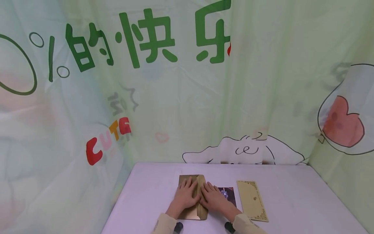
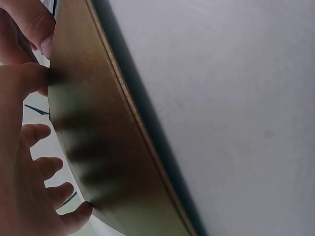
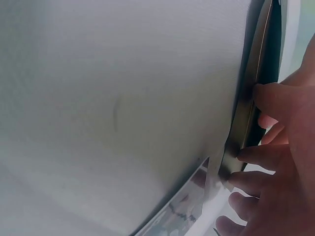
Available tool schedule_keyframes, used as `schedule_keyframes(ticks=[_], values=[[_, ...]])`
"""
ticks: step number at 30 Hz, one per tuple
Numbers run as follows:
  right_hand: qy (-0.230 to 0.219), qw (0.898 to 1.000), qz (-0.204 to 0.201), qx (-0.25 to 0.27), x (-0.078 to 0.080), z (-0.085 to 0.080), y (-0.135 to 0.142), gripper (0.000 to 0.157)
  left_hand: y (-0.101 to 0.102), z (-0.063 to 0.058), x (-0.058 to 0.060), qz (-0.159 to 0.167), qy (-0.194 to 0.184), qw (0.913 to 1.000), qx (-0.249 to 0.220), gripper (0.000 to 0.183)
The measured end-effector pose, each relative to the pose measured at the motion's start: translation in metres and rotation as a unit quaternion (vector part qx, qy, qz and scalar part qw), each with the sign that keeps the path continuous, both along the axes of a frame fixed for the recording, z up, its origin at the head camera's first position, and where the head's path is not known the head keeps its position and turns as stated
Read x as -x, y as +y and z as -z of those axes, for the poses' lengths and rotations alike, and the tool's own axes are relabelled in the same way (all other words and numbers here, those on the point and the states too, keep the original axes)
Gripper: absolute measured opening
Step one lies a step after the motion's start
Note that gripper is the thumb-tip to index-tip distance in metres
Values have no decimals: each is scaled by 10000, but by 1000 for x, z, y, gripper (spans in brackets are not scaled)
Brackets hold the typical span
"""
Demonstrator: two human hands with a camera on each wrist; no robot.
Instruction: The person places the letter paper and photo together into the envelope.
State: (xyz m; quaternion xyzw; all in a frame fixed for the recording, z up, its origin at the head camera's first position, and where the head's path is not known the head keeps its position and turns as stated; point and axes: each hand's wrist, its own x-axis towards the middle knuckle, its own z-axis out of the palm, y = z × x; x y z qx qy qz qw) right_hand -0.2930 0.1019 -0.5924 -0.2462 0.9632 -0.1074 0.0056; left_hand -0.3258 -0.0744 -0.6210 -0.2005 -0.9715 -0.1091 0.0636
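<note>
Smooth brown paper envelope (image 1: 188, 214), narrow flap (image 1: 202, 213)

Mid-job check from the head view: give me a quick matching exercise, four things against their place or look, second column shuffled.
Things:
1. left hand
2. right hand
3. printed photo
4. patterned card

Place or look:
A. tan with an ornate border, farthest right of the things on the table
B. on the left part of the brown envelope
C. dark, partly covered
D. at the brown envelope's right edge

Pairs: 1-B, 2-D, 3-C, 4-A
</note>
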Motion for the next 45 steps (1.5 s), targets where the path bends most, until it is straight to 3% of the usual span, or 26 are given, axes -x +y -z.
schedule_keyframes(ticks=[7,17,23,31,38,45], values=[[-145,9999,76,-53,0,0,-1,59,0,1,3,8,-105,9996,268,65],[5,10000,19,-42,4,-1,-1,61,-4,-13,11,148,-237,9987,430,48],[62,9999,81,-3,8,-5,-1,62,-14,-33,15,710,-559,9942,589,55],[27,9999,22,119,1,-1,0,66,-38,-27,17,1396,-1121,9832,358,84],[360,9991,-53,219,-3,2,1,62,-48,-18,19,1657,-682,9838,104,95],[442,9986,-119,269,1,2,4,60,-45,-18,19,1678,-355,9848,291,97]])
